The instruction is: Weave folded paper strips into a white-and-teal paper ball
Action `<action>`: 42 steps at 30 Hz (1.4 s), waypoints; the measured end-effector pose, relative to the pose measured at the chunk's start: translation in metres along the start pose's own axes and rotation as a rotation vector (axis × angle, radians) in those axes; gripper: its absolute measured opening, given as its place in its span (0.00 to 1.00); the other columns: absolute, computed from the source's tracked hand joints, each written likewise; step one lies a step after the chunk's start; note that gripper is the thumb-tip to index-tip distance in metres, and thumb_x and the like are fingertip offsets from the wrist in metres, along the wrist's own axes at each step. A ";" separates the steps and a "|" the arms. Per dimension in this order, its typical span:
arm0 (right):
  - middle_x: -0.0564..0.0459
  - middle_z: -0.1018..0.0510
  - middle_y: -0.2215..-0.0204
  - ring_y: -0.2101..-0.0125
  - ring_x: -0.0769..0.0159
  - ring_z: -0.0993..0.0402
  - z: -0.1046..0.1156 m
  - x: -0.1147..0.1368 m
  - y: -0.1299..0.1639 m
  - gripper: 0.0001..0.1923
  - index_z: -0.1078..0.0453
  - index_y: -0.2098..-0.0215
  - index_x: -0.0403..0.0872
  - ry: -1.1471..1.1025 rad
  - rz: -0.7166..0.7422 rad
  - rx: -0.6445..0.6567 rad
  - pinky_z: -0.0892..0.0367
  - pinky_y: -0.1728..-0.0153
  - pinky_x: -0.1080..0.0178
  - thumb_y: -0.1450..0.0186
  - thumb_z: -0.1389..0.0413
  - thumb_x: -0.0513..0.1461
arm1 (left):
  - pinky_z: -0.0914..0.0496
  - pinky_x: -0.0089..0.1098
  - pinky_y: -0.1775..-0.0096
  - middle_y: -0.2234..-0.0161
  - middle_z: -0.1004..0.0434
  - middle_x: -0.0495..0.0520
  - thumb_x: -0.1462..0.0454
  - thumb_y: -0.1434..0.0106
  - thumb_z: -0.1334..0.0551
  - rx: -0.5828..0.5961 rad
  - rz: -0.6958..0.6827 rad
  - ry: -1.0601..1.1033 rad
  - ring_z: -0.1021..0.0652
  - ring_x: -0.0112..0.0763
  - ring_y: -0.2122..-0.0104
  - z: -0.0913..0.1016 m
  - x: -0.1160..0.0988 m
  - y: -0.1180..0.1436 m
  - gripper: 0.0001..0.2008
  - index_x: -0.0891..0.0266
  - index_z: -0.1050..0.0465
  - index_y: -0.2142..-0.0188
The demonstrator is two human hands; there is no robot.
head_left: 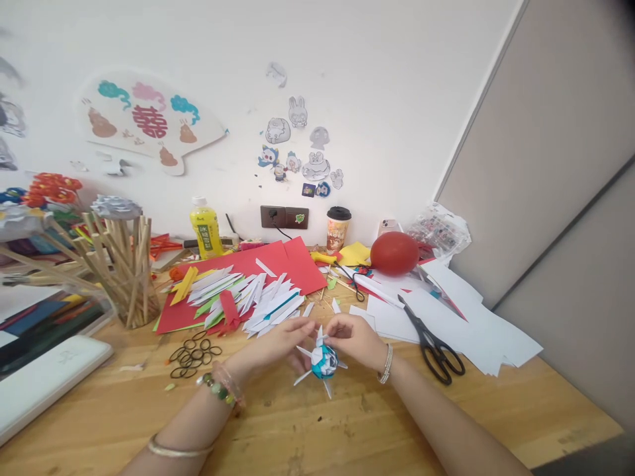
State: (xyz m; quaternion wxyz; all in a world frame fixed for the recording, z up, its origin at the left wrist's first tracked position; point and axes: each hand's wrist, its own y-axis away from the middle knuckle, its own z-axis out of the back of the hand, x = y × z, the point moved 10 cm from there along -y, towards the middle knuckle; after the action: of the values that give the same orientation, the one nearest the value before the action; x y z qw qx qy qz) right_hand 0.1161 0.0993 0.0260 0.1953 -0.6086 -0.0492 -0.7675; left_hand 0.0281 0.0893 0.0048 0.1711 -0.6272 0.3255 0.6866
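A small folded-paper ball in white and teal, with several white paper points sticking out, is held just above the wooden table between my two hands. My left hand grips it from the left, its fingers closed around the far side and partly hidden. With thumb and fingertips, my right hand pinches a white point at the ball's top. Just beyond my hands lies a heap of folded paper strips, mostly white with some green and teal, on red paper sheets.
Black scissors and white paper sheets lie on the right. Black rubber bands lie left of my hands. Behind are a container of wooden sticks, a yellow bottle, a lidded cup and a red balloon.
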 end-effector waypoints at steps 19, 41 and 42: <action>0.51 0.23 0.69 0.68 0.67 0.30 -0.012 0.071 0.024 0.12 0.29 0.66 0.47 0.674 0.679 0.003 0.34 0.66 0.63 0.34 0.54 0.39 | 0.39 0.24 0.77 0.77 0.42 0.43 0.51 0.45 0.44 -0.127 -0.157 -0.134 0.39 0.21 0.78 0.005 -0.015 -0.005 0.17 0.63 0.41 0.73; 0.48 0.24 0.68 0.64 0.64 0.32 -0.020 0.073 0.025 0.13 0.30 0.61 0.46 0.609 0.607 0.090 0.36 0.61 0.60 0.35 0.55 0.42 | 0.39 0.26 0.74 0.78 0.41 0.45 0.57 0.42 0.49 -0.242 -0.246 -0.494 0.38 0.25 0.77 0.013 -0.029 -0.003 0.11 0.62 0.40 0.74; 0.48 0.24 0.67 0.64 0.64 0.32 -0.020 0.072 0.024 0.13 0.31 0.61 0.46 0.608 0.588 0.079 0.36 0.61 0.60 0.35 0.54 0.43 | 0.39 0.26 0.74 0.78 0.41 0.45 0.57 0.42 0.49 -0.252 -0.250 -0.511 0.38 0.25 0.77 0.013 -0.030 -0.002 0.11 0.62 0.41 0.75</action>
State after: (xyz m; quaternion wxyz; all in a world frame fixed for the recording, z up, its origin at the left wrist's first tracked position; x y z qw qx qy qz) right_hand 0.0935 0.0536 0.0857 0.4348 -0.3347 0.1569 -0.8212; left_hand 0.0246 0.1049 0.0337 0.2515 -0.4857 0.1044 0.8306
